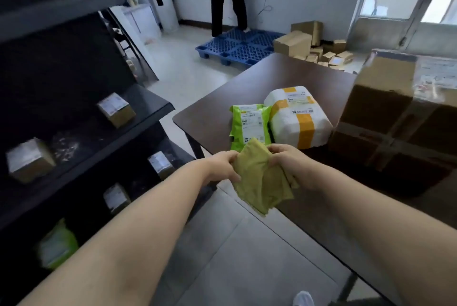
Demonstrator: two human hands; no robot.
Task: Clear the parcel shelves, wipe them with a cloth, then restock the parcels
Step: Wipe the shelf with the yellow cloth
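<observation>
Bench (259, 76): far corner surface open. Green mailer (248, 125), white parcel (296, 118) and large carton (395, 118) block its middle and right. Floor aisle (173, 83) left of bench, before the shelves (138, 118), is passable.

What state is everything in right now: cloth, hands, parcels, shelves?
cloth: crumpled, held between both hands.
left hand: grips the cloth.
right hand: pinches the cloth.
green parcel: sealed, lying on the table.
white parcel: taped shut, beside the green one.
large box: taped shut, on the table.
shelves: not cleared, small boxes on them.
</observation>
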